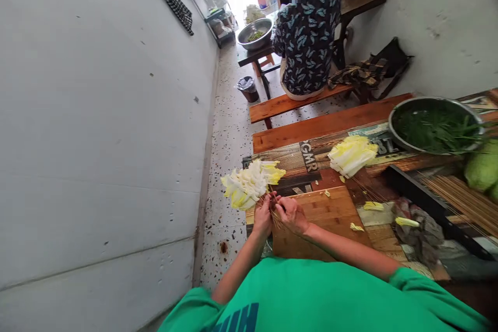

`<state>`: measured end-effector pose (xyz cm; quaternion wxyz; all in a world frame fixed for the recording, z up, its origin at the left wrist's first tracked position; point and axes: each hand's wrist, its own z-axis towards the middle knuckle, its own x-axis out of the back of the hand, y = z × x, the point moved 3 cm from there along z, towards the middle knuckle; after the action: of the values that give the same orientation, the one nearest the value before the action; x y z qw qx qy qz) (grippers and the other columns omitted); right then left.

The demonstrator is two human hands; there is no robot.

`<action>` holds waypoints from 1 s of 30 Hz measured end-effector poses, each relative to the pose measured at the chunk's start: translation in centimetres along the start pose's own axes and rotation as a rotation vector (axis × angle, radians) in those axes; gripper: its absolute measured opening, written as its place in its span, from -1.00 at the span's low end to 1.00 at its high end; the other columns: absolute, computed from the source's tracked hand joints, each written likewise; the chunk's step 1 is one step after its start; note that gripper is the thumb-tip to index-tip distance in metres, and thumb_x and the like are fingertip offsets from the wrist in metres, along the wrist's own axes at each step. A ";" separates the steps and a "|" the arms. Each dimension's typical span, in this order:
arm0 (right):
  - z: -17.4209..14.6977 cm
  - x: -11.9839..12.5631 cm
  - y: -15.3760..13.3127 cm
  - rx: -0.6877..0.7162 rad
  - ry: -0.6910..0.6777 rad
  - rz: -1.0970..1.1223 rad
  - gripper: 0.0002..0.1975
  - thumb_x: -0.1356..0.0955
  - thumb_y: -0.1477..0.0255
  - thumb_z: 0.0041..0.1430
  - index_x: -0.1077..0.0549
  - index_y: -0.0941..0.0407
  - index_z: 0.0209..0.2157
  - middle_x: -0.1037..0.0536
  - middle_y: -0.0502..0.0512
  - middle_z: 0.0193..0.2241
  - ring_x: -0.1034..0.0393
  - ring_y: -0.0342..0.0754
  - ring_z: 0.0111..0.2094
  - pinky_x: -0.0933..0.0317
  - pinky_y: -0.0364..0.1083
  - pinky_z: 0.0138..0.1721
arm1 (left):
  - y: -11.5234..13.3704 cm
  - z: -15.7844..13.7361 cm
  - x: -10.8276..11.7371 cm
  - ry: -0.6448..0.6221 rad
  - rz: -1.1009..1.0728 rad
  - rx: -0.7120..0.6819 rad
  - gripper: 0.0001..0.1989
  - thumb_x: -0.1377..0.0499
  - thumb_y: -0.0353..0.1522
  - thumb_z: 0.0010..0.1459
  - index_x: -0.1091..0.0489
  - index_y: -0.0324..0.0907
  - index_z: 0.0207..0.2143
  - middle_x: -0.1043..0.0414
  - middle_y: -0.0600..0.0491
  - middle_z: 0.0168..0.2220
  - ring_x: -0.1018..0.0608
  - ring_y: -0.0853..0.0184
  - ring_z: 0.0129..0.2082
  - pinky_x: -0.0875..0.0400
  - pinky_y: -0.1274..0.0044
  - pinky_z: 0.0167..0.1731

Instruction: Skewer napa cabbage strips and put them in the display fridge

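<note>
Over the near edge of the bench (290,156), just above the cutting board (322,231): both hands on one bunch of thin sticks (276,219). Left hand (263,213) has its grip closed around them below the leaves. Right hand (292,215) has fingers bent in against the same sticks; can't tell whether that grip is clamped on one or just touching.

Leaf head (249,185), pale with yellow tips, fans out past the hands at the stick ends, partly over the floor.

Handling, my read: light per stick, but top-heavy as a bunch, so it'll want to tip and twist. Sticks stiff and narrow, liable to roll on each other. Leaves soft, probably damp and slick; thick white parts may snap or split if squeezed, yellow edges tear first. Take hold on bare stick close under the leaves, several at once, light wrap, no pressure on the leaf. Watch for sharp points; tips aren't visible.

Right side: crumpled cloth (422,236), then a black tray (438,212) beside loose sticks (465,199). Further over, second leaf bundle (352,156) lies flat on the bench, sticks toward the tray. Beyond it, metal basin (418,148) of greens. Farthest: co-worker (309,41), seated, back turned.
</note>
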<state>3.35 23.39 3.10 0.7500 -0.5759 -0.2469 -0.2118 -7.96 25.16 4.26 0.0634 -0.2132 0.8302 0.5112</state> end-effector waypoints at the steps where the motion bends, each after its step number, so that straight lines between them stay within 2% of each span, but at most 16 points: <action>1: -0.1 0.0 -0.9 0.013 -0.020 -0.021 -0.77 -0.20 0.42 0.32 -0.40 0.09 -0.39 -0.56 0.11 -0.41 -0.40 -0.02 -0.35 -0.17 -0.07 -0.27 | 0.3 -0.4 0.0 -0.018 -0.005 -0.010 -0.61 -0.43 -0.12 -0.11 -0.50 -0.22 -0.34 -0.58 -0.01 -0.31 -0.60 0.31 -0.35 -0.47 0.45 -0.23; 5: -0.3 0.4 -3.9 0.040 -0.107 -0.099 -0.75 -0.21 0.35 0.34 -0.47 0.03 -0.35 -0.59 0.06 -0.33 -0.43 -0.02 -0.27 -0.22 -0.06 -0.20 | 2.1 -1.6 -0.7 -0.082 -0.041 -0.071 -0.65 -0.42 -0.13 -0.06 -0.42 -0.18 -0.45 -0.46 0.13 -0.46 -0.53 0.43 -0.42 -0.47 0.56 -0.28; 8: -0.1 2.3 -3.0 -0.001 -0.149 -0.142 -0.74 -0.24 0.27 0.34 -0.50 -0.06 -0.37 -0.59 -0.02 -0.34 -0.44 -0.08 -0.25 -0.25 -0.13 -0.15 | 4.0 -2.0 -1.1 -0.107 -0.053 -0.103 -0.59 -0.46 -0.13 -0.13 -0.35 -0.18 -0.47 -0.36 0.20 -0.50 -0.45 0.50 -0.51 -0.42 0.64 -0.44; 11: -0.7 7.0 2.3 -0.230 -0.078 -0.255 -0.70 -0.19 0.31 0.37 -0.54 -0.02 -0.30 -0.58 0.08 -0.29 -0.44 -0.04 -0.21 -0.26 -0.10 -0.11 | 5.8 -2.2 -0.8 -0.103 -0.037 -0.123 -0.57 -0.49 -0.16 -0.17 -0.35 -0.20 -0.44 -0.33 0.22 -0.49 -0.30 0.60 -0.63 -0.19 0.72 -0.67; 13: -1.8 11.0 7.3 -0.457 0.020 -0.378 -0.72 -0.20 0.39 0.33 -0.51 0.11 -0.12 -0.55 0.24 -0.15 -0.39 0.08 -0.08 -0.23 0.03 -0.02 | 6.7 -2.4 -0.3 -0.089 0.000 -0.135 -0.56 -0.50 -0.19 -0.19 -0.35 -0.21 -0.44 -0.32 0.22 -0.50 -0.24 0.62 -0.67 -0.07 0.73 -0.73; 15: -3.3 14.3 12.0 -0.671 0.095 -0.497 -0.64 -0.24 0.45 0.26 -0.42 0.28 0.04 -0.45 0.47 0.01 -0.30 0.25 0.04 -0.17 0.18 0.02 | 7.3 -2.8 0.1 -0.092 0.063 -0.166 -0.57 -0.49 -0.18 -0.17 -0.36 -0.22 -0.44 -0.30 0.21 -0.51 -0.28 0.59 -0.65 -0.11 0.72 -0.72; 17: -4.4 16.2 15.6 -0.797 0.104 -0.566 -0.53 -0.32 0.45 0.20 -0.33 0.35 0.12 -0.38 0.57 0.07 -0.23 0.32 0.09 -0.14 0.21 0.04 | 7.8 -3.4 0.2 -0.118 0.140 -0.205 -0.58 -0.45 -0.15 -0.11 -0.36 -0.22 -0.41 -0.28 0.19 -0.50 -0.35 0.54 -0.60 -0.17 0.70 -0.69; 20: -4.8 16.6 18.5 -0.867 0.051 -0.611 -0.55 -0.35 0.44 0.22 -0.33 0.31 0.12 -0.42 0.44 0.05 -0.25 0.22 0.09 -0.16 0.15 0.07 | 8.0 -4.4 0.3 -0.155 0.227 -0.214 -0.59 -0.40 -0.11 -0.04 -0.36 -0.21 -0.35 -0.31 0.16 -0.45 -0.37 0.52 -0.59 -0.16 0.69 -0.70; 24: -3.9 16.0 20.2 -0.919 -0.012 -0.624 -0.68 -0.31 0.33 0.32 -0.39 0.18 0.03 -0.45 0.19 0.01 -0.35 0.05 0.02 -0.28 0.10 0.01 | 8.1 -5.2 0.5 -0.150 0.299 -0.229 -0.61 -0.37 -0.12 -0.01 -0.35 -0.20 -0.33 -0.35 0.14 -0.39 -0.28 0.58 -0.65 -0.10 0.68 -0.71; 27: -3.4 16.2 20.8 -0.934 -0.051 -0.597 -0.65 -0.34 0.25 0.30 -0.41 0.17 0.01 -0.47 0.17 -0.01 -0.41 -0.01 -0.08 -0.34 0.06 -0.06 | 8.7 -5.6 1.0 -0.130 0.328 -0.258 -0.61 -0.35 -0.11 0.00 -0.35 -0.19 -0.33 -0.35 0.14 -0.38 -0.27 0.57 -0.65 -0.10 0.65 -0.68; 30: -3.2 16.7 21.0 -0.913 -0.085 -0.553 -0.64 -0.32 0.21 0.30 -0.42 0.16 -0.01 -0.51 0.12 -0.12 -0.43 -0.05 -0.18 -0.34 0.02 -0.13 | 9.7 -6.3 1.6 -0.123 0.366 -0.280 -0.61 -0.34 -0.08 0.02 -0.35 -0.19 -0.33 -0.35 0.13 -0.38 -0.28 0.55 -0.63 -0.15 0.63 -0.64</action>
<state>29.58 24.92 -3.30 0.3289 -0.7652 -0.3022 -0.4637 -12.71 22.92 14.66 -0.0101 -0.0344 0.7706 0.6363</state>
